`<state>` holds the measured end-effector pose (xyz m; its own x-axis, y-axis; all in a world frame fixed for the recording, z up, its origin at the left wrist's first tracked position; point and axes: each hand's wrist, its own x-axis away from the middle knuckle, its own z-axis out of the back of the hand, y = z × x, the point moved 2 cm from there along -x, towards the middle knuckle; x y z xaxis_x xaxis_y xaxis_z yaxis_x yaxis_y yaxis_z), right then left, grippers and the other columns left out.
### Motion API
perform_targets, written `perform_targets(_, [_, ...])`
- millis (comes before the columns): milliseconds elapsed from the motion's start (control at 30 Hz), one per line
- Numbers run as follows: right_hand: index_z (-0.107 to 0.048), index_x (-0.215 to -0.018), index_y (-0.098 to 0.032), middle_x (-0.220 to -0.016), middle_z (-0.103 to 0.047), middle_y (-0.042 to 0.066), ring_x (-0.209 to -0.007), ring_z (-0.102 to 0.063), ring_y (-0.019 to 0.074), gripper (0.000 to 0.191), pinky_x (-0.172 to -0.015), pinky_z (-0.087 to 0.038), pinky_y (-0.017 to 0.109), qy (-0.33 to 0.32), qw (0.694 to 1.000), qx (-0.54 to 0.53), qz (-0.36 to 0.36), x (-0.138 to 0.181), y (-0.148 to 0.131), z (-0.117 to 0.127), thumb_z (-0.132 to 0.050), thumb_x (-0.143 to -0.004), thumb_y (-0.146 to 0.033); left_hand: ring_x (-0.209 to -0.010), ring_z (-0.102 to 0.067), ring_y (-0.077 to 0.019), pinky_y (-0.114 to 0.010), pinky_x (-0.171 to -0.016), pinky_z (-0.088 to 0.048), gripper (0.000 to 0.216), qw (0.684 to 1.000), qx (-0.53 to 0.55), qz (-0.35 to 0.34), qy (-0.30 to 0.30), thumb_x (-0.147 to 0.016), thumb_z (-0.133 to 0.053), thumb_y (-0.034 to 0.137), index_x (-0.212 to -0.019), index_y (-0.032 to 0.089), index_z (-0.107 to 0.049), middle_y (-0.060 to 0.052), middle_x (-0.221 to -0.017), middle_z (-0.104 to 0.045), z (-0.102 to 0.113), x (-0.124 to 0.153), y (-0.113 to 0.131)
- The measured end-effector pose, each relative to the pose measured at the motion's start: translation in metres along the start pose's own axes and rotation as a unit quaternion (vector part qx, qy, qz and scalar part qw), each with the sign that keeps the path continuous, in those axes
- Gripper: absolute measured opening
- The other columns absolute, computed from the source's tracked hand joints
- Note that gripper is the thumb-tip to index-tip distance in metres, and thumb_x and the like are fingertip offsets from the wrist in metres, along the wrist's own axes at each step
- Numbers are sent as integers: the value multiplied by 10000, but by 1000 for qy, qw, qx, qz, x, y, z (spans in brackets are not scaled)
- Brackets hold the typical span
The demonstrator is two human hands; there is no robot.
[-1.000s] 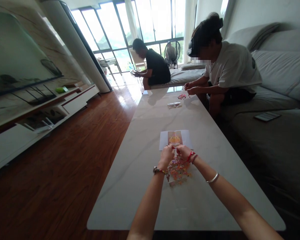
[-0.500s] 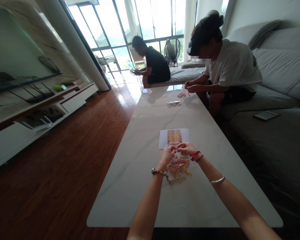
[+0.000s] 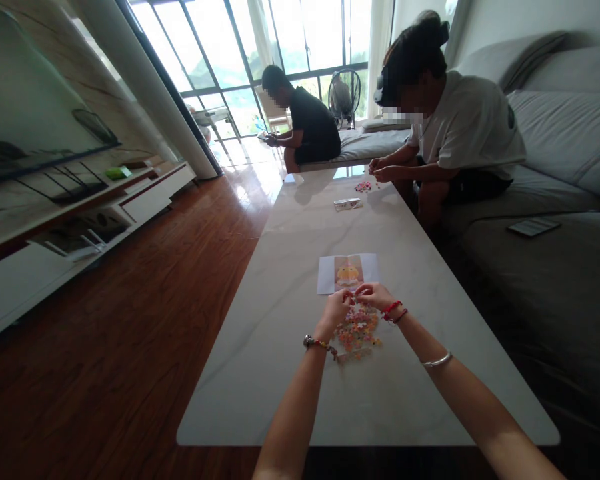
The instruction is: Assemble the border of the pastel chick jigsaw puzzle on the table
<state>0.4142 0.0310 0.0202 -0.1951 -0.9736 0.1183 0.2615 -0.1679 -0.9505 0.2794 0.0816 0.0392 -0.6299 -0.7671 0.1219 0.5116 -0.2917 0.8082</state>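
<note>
A loose pile of small pink, orange and yellow jigsaw puzzle pieces [image 3: 359, 328] lies on the pale marble-look table [image 3: 260, 373]. Over the far edge of this pile, my left hand [image 3: 337, 309] and my right hand [image 3: 375, 296] meet with fingertips almost touching. Both are closed in a pinch on small puzzle pieces, whose shapes are mostly hidden by the fingers. Just beyond the fingertips lies a creased white sheet [image 3: 349, 272] printed with a yellow cartoon figure. A clear strip of plastic [image 3: 356, 356] seems to lie at the pile's near edge.
Farther along the table are a small white packet [image 3: 347, 204] and another pile of pieces [image 3: 363, 187], near the hands of a person in a white shirt [image 3: 473, 123]. Someone in black [image 3: 314, 127] sits beyond. A grey sofa [image 3: 570, 140] runs along the right; a phone-like slab [image 3: 534, 227] rests on it.
The view has shifted very slightly. My hands stay pinched together over the pile, with only small finger movement.
</note>
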Motion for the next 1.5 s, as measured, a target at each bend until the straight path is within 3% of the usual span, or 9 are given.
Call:
perform_targets(467, [-648, -822, -132, -716, -674, 42, -618, -601, 121, 191, -554, -448, 203, 21, 989, 147, -2, 14, -2, 1, -594, -655, -207, -559, -535, -72, -173, -519, -399, 242, 1000, -13, 3, 2, -752, -398, 132, -857, 148, -616, -10, -679, -626, 0, 8, -6])
perform_targets(867, [-675, -758, -174, -798, -662, 46, -751, -585, 134, 159, -697, -420, 211, 51, 950, 304, 55, -12, -14, -17, -552, -676, -117, -598, -551, -77, -172, -556, -413, 223, 999, -36, 10, 26, -746, -425, 121, -827, 151, -631, -20, -707, -640, 5, 7, -8])
perform_targets(1000, [-655, -862, -163, -848, -636, 62, -761, -568, 131, 187, -717, -416, 224, 97, 941, 320, 51, 1, -8, 1, -536, -718, -149, -613, -557, -82, -177, -570, -415, 217, 998, -49, 16, 37, -741, -435, 118, -825, 155, -631, -19, -720, -644, 9, 10, -12])
perform_targets(1133, [-657, -826, -154, -800, -625, 63, -724, -561, 135, 170, -695, -420, 238, 127, 934, 333, 27, 24, 7, 26, -509, -743, -158, -609, -558, -85, -180, -565, -415, 226, 997, -54, 21, 44, -749, -429, 125, -852, 154, -627, -22, -728, -646, 10, 12, -16])
perform_targets(1367, [-638, -906, -173, -866, -582, 46, -716, -553, 111, 229, -710, -431, 217, 87, 937, 333, 50, 30, 14, 23, -609, -680, -161, -684, -570, -103, -201, -639, -429, 198, 997, -60, 13, 44, -737, -470, 135, -843, 163, -635, -28, -774, -656, 4, 15, -11])
perform_targets(1500, [-651, -784, -168, -816, -570, 36, -726, -546, 118, 132, -706, -431, 219, 68, 940, 329, 65, 26, 13, 16, -623, -657, -149, -675, -572, -98, -203, -651, -435, 210, 996, -67, 17, 47, -739, -466, 133, -859, 168, -634, -21, -771, -657, 6, 16, -13])
